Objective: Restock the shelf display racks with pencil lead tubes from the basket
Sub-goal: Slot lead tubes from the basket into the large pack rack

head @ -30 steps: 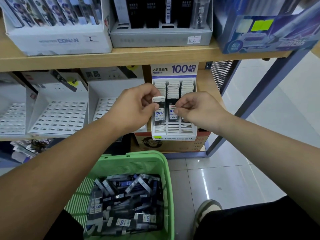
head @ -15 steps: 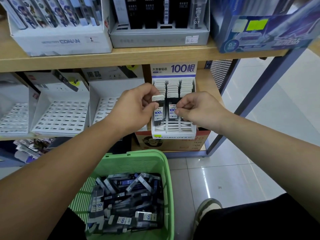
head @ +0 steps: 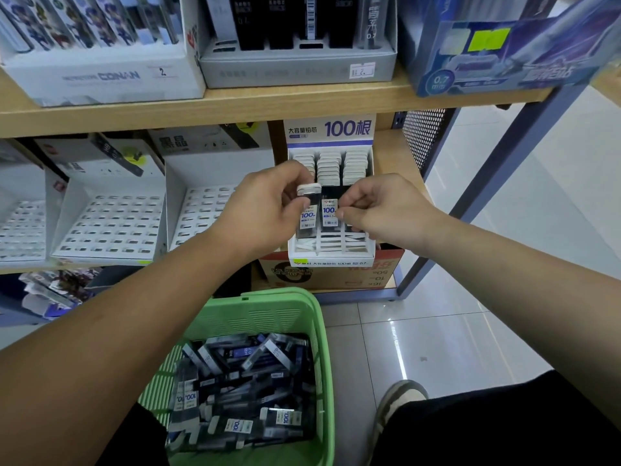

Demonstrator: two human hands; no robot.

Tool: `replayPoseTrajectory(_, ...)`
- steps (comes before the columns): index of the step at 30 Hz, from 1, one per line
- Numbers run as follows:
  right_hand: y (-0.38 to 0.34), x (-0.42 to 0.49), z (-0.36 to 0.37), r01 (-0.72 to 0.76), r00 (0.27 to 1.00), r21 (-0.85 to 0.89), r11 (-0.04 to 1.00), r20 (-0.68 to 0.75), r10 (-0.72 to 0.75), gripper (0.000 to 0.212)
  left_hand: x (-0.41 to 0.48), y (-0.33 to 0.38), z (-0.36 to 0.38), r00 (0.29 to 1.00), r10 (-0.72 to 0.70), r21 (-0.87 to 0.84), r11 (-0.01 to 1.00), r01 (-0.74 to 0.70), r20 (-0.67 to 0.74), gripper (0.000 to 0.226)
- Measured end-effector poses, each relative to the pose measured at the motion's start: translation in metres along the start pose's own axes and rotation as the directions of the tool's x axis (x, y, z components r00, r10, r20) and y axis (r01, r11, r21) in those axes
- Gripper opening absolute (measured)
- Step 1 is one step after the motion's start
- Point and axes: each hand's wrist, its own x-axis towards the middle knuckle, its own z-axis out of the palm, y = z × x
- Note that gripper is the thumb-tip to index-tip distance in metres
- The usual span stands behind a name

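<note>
At far left, empty white slotted racks (head: 107,223) sit under the wooden shelf board (head: 235,109), whose front edge overhangs them and leaves only a low gap above. On that board a white box (head: 100,79) reads "CONAN", with a tag marked "2".

The left hand (head: 265,210) pinches a white-capped pencil lead tube (head: 307,213) between thumb and fingers, upright at the left column of the lead display rack (head: 331,253). Just beside it a second tube (head: 329,210) (both labels read "100") stands at the middle column, pinched by the curled fingers of the right hand (head: 379,210).

The rack's header card prints "大容量铅芯 100根" and its front lip shows "0.7". White caps fill its rear rows, while the front slots lie open.

Below, a green basket (head: 289,307) holds a loose pile of tubes (head: 242,381), its rim under the left forearm.

To the right, a slanted blue metal post (head: 504,156) bounds the shelf, with open tiled floor (head: 521,280) beyond. Above, a blue box (head: 470,72) reads "0.7".
</note>
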Motion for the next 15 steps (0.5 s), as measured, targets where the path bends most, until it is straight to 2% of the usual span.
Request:
replayPoseTrajectory(8,-0.003,-0.001,0.003,-0.016,1.000,0.015,1.000,-0.005,0.016,0.014,-0.006,-0.002,0.009,0.997,0.063,0.050,0.997,-0.065,0.047,0.015)
replayPoseTrajectory(15,-0.008,-0.008,-0.002,-0.041,0.999,0.004,0.999,-0.004,0.041,0.012,0.000,-0.017,0.009,0.993,0.114,0.138,0.984,-0.111,-0.015,0.023)
